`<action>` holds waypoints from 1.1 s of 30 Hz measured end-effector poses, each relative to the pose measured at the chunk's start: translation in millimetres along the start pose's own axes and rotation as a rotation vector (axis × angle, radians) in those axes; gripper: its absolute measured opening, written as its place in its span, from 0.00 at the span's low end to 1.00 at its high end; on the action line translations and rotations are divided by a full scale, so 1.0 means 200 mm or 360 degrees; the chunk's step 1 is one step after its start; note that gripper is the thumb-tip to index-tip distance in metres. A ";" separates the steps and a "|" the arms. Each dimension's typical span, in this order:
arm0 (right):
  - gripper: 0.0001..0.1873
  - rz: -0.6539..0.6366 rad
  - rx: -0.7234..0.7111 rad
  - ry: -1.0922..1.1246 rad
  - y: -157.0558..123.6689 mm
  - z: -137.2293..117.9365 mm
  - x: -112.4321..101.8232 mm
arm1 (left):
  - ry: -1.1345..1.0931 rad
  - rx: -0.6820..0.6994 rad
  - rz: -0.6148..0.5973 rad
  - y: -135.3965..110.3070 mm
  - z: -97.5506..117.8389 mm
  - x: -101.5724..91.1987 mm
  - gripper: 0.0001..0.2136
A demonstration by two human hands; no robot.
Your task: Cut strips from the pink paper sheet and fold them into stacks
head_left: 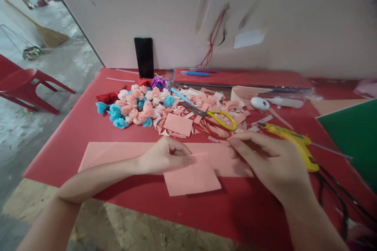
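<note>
My left hand (166, 156) pinches the upper left corner of a pink paper square (191, 178), its thumb lying on top. The square tilts over a long pink paper strip (114, 153) that lies on the red tabletop. My right hand (269, 160) is slightly blurred, with thumb and forefinger drawn together beside the red handle of the scissors (220, 119). Whether those fingertips grip anything is hidden. The scissors have one yellow and one red handle and rest on pink paper scraps (203, 102). Another small pink paper piece (178, 124) lies beside them.
Pink, white, blue and purple paper flowers (135, 106) are heaped at the left. A black phone (144, 58) leans on the wall. Right of the scraps lies a yellow glue gun (294, 141) with its cable. A red plastic stool (26, 80) stands left.
</note>
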State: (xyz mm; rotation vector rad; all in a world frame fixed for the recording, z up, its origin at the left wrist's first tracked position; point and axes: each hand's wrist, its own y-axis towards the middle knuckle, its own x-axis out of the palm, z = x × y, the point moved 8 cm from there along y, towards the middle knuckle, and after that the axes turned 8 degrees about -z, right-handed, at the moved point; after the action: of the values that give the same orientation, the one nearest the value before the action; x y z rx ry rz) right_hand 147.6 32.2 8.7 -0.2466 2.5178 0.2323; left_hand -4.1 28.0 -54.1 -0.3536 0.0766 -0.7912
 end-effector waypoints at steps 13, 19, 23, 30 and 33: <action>0.12 -0.0158 -0.0255 -0.0146 -0.03 -0.10 0.21 | -0.0101 0.0093 0.0058 -0.01 0.04 0.02 0.11; 0.13 -0.0185 -0.0410 -0.0365 -0.05 -0.14 0.23 | -0.0001 0.0134 -0.0104 -0.01 0.06 0.04 0.10; 0.13 -0.0357 -0.0524 -0.0369 -0.07 -0.15 0.30 | 0.0199 0.0240 -0.0213 -0.01 0.08 0.06 0.09; 0.16 -0.0560 -0.0257 -0.0233 -0.05 -0.04 0.34 | 0.0230 0.0252 -0.0242 -0.01 0.05 0.06 0.16; 0.16 -0.0533 -0.0147 -0.0184 -0.03 -0.01 0.29 | 0.0218 0.0232 -0.0217 0.00 0.05 0.06 0.18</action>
State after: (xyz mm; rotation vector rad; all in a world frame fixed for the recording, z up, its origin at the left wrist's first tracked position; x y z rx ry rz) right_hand 100.2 18.8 -24.0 -0.6646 2.3106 0.2208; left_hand 5.1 22.2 -44.7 -0.1672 0.1234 -0.9502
